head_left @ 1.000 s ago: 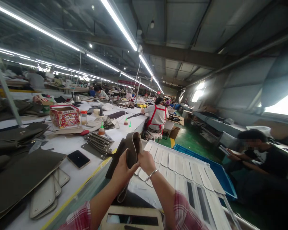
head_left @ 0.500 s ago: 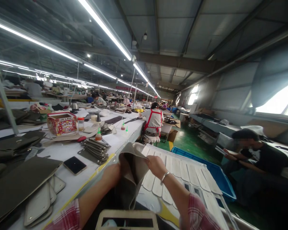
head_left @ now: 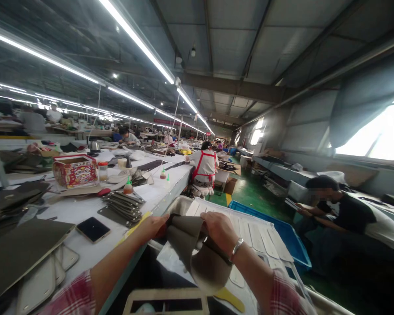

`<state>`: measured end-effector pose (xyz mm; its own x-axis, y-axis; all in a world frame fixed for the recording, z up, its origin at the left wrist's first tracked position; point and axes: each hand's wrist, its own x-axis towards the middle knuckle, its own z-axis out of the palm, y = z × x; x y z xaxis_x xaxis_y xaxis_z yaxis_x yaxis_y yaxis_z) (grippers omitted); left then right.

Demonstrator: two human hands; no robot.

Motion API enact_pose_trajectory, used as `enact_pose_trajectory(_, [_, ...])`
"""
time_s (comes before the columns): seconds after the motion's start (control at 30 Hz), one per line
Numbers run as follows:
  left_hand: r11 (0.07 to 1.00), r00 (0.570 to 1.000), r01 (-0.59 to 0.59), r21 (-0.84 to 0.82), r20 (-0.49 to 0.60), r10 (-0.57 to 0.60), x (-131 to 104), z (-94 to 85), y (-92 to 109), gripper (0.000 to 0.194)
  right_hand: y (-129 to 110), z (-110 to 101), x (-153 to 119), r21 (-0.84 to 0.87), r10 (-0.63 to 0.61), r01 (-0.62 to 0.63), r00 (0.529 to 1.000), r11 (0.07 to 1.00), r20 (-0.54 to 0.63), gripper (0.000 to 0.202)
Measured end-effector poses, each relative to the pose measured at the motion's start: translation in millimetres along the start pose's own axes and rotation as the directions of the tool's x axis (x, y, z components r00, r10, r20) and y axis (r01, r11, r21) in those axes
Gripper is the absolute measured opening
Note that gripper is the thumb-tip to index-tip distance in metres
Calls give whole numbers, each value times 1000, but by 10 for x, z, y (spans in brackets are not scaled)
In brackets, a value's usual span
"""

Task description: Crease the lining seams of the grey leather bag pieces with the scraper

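Note:
A grey-brown leather-like piece (head_left: 187, 238) hangs between my two hands, bent into folds with a curved flap drooping toward me. My left hand (head_left: 156, 225) is closed on its left edge, beside the table edge. The fingers of my right hand (head_left: 218, 229) are closed over its upper right edge, the thumb side partly hidden. Beneath the piece, rows of pale flat strips (head_left: 265, 240) lie on a white sheet. A yellow-handled flat tool (head_left: 230, 299) lies partly under the drooping flap, its kind unclear.
On the white table (head_left: 65, 208) at left are a phone (head_left: 93, 229), stacked grey straps (head_left: 124, 208), a red patterned box (head_left: 75, 170) and a glue bottle (head_left: 128, 187). A blue crate (head_left: 290, 232) stands on the right. One person (head_left: 203, 164) sits ahead, another (head_left: 341, 210) at right.
The leather-like piece has turned from roughly upright to tilted, its flap swinging down to the right. My left hand has moved up and slightly left along it. The view has shifted slightly right.

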<state>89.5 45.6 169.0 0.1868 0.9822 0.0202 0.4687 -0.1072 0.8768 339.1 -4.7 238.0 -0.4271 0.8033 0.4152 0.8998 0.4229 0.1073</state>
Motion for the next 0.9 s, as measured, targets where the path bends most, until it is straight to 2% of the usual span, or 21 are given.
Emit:
enact_pose_trajectory(0.07, [1000,998,18,-12,68,-17,47,137,11,61,-28,-17,-37,-57,-16,17,1000,998,4,15])
enact_pose_trajectory(0.17, [1000,999,0,-12,33,1,67,287,10,60,-51,-37,-106,-115,-91,90,996,989,-10,14])
enact_pose_trajectory(0.3, [995,999,-49,-83,-13,48,89,330,110,62,-99,-62,-215,-207,-305,298,952,932,-2,16])
enact_pose_trajectory(0.43, [1000,997,-1,-9,73,1,179,376,286,52,-151,-79,-283,-214,-438,429,899,878,3,25])
enact_pose_trajectory(0.5, [999,994,-18,31,107,15,218,429,335,38,-140,-98,-316,-106,-417,413,909,904,-13,27])
enact_pose_trajectory(0.53, [999,993,-35,28,114,32,226,458,342,30,-112,-112,-345,3,-379,379,925,925,-26,29])
enact_pose_trajectory(0.6, [999,992,-51,-5,116,51,213,515,330,18,9,-129,-442,348,-246,252,967,903,-61,37])
enact_pose_trajectory(0.63, [998,993,-36,-41,113,40,192,538,316,17,108,-121,-516,549,-141,161,987,820,-78,44])
enact_pose_trajectory(0.67, [996,994,-5,-88,111,14,165,557,303,18,230,-91,-606,723,-2,60,997,688,-80,50])
enact_pose_trajectory(0.7, [989,993,42,-144,112,-26,132,569,294,21,371,-34,-710,853,160,-38,986,521,-54,56])
enact_pose_trajectory(0.73, [974,990,98,-204,120,-74,96,574,293,24,520,52,-823,922,357,-137,934,363,-2,61])
enact_pose_trajectory(0.77, [955,984,149,-257,131,-118,59,572,301,26,665,167,-940,945,547,-237,833,225,78,60])
enact_pose_trajectory(0.8, [926,974,209,-315,150,-169,22,566,318,26,792,304,-1054,935,678,-344,708,87,198,60])
enact_pose_trajectory(0.83, [888,960,271,-371,175,-219,-15,557,343,24,890,454,-1157,900,723,-433,608,-46,329,58])
enact_pose_trajectory(0.87, [844,942,331,-421,204,-268,-52,551,373,22,952,604,-1243,859,656,-478,590,-186,470,58])
enact_pose_trajectory(0.9, [798,921,386,-462,232,-312,-90,552,403,20,977,742,-1306,805,533,-498,608,-322,589,60])
